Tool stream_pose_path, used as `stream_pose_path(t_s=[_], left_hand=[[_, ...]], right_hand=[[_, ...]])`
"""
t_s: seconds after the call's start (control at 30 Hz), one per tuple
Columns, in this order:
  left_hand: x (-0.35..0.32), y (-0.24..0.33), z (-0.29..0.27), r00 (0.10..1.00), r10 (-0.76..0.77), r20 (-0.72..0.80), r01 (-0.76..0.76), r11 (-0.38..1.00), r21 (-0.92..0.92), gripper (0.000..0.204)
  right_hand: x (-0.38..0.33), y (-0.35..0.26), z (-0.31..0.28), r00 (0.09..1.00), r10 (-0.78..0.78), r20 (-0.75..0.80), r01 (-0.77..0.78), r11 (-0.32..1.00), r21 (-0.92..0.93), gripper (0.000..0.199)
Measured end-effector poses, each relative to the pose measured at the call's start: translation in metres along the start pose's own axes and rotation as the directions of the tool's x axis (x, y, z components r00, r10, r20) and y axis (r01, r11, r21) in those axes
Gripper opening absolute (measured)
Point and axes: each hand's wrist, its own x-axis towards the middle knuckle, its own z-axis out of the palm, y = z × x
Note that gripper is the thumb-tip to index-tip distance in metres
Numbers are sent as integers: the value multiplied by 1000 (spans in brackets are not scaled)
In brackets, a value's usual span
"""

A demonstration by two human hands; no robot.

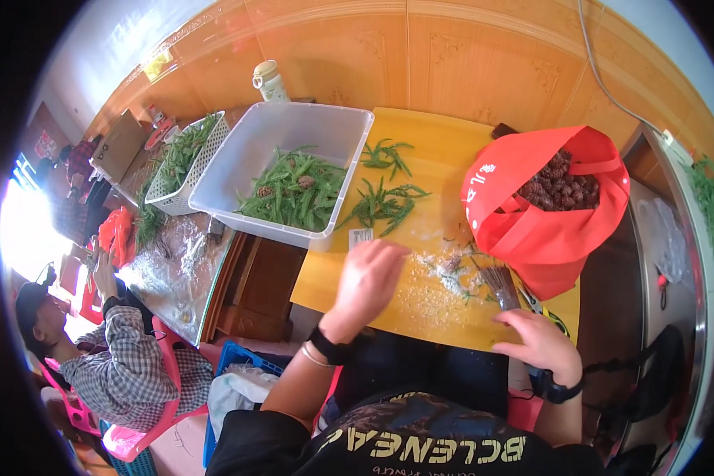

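Note:
My left hand [368,278] is raised over the front part of the yellow tabletop [444,214]. Its fingers point right, loosely bent and a little blurred, and I see nothing in them. A small white label [360,236] lies just beyond it. Near the table's front right, my right hand [541,343] has thumb and fingers apart, holding nothing. Close to its fingertips lies a bundle of thin brown stems [499,285], beside scissors with yellow-black handles [549,313]. White flakes and crumbs [448,274] are scattered between my hands. Green artificial sprigs [383,205] lie farther back.
A clear plastic bin [214,186] holds green sprigs and pine cones. Right of it stands a red bag [516,246] full of brown pine cones [559,186]. A white basket [166,202] of greenery and a bottle [270,82] are back left. A seated co-worker [123,369] is at left.

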Motion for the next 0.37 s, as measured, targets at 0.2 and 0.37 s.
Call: stream_pose_path(t_s=[0.2,0.37], left_hand=[[-43,-26,45,881,-267,391,236,963,128,52],[-22,-42,42,632,-372,680,398,908,127,75]], right_hand=[[11,10,42,993,76,95,-54,975,-215,50],[18,-10,42,958,217,188,-143,928,-344,49]])
